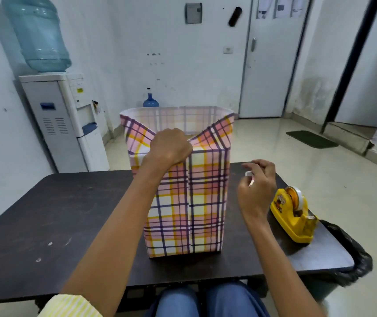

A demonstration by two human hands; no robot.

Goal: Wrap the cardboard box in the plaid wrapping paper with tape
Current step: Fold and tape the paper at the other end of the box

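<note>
left hand (170, 147): the fingers are curled and hold the near flap of the plaid wrapping paper (189, 202) down at the top edge of the package.
right hand (257, 186): it is lifted beside the package and pinches a small piece of tape (249, 177) between thumb and fingers.
place of the task's thing: the cardboard box stands upright in the middle of the dark table (68, 213), hidden inside the paper; the top end is not closed.
risk, flap: if the left hand lets go before the tape is on, i think the stiff paper will spring up again and the fold will be lost.
risk, tape: the piece is short and sticky, so it may curl onto the fingers or catch only one layer of paper.
risk, package: it is tall and narrow, and a hard push at the top could tip it.
risk, far flap (183, 120): it stands up thin and half transparent, so it may crease or tear if pulled roughly.
paper: smooth, pink, yellow and purple checks, with sharp creases; the side flaps (219, 133) make triangles.
tape dispenser (294, 213): yellow plastic and rounded, with a clear roll, near the right edge of the table.
table surface: matt, with scratches.
</note>
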